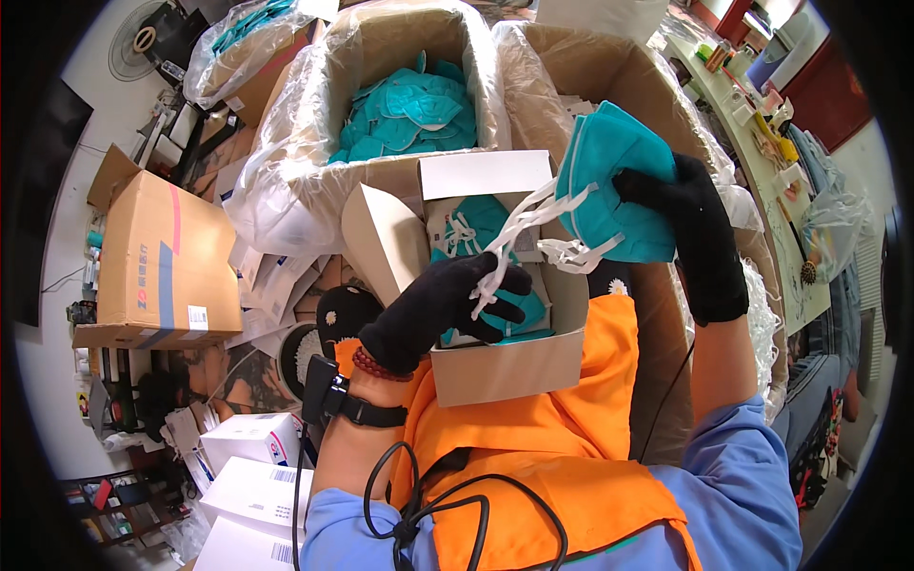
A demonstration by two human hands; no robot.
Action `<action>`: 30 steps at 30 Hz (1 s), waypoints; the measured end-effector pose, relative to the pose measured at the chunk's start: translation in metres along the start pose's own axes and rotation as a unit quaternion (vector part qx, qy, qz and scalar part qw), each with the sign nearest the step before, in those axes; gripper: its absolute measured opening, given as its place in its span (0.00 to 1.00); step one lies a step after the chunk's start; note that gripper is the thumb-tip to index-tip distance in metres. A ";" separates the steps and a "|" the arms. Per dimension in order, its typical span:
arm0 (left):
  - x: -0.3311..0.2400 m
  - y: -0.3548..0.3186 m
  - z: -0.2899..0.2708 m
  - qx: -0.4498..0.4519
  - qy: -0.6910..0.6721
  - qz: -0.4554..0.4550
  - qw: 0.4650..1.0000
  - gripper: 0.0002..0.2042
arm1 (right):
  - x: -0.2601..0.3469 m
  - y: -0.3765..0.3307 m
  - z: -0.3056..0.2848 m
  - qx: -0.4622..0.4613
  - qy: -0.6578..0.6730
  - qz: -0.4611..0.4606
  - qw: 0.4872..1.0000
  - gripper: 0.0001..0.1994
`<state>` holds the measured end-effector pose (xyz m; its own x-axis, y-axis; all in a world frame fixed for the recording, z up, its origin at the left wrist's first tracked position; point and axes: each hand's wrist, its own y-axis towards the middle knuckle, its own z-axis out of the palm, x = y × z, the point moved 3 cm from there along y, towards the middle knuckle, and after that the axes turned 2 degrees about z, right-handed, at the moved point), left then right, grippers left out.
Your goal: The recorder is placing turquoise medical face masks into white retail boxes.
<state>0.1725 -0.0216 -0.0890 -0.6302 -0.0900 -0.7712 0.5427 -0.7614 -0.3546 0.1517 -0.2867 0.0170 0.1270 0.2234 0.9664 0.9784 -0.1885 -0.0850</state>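
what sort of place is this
Probably a small packing room or workshop, perhaps in a home: a large plastic-lined carton is heaped with teal face masks, an open box before the person holds more, and white boxes are piled at lower left.

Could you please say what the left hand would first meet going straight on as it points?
Probably the lower looped white straps of the teal folded fabric masks, though depth is unclear.

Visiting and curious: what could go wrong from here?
Twisted white straps reaching the black-gloved left hand might tangle, tugging teal fabric masks from the black-gloved right hand. The open pale cardboard box, seemingly resting on the orange cloth apron, could tip. The looped black cable might snag.
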 end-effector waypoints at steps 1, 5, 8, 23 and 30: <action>0.001 0.001 0.001 0.000 0.000 0.000 1.000 0.22 | 0.001 -0.001 0.001 0.008 -0.022 -0.003 1.000 0.13; 0.003 0.003 0.004 -0.006 0.092 -0.015 0.996 0.22 | 0.007 -0.002 -0.003 0.006 -0.057 -0.036 0.998 0.12; -0.001 -0.003 0.004 0.007 0.078 -0.013 0.997 0.21 | 0.006 0.002 -0.016 -0.023 -0.050 -0.036 0.998 0.12; 0.012 0.005 0.006 0.003 0.090 -0.010 0.996 0.19 | 0.018 -0.003 -0.020 -0.030 -0.155 -0.088 0.984 0.13; 0.005 0.002 0.011 -0.005 0.092 0.002 0.996 0.21 | 0.021 -0.006 -0.017 -0.033 -0.175 -0.093 0.980 0.13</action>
<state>0.1639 -0.0303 -0.0881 -0.5162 0.0269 -0.8560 0.5512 -0.7545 -0.3561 0.1458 -0.2972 0.0415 0.0076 0.5721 0.8201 0.9787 -0.1724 0.1112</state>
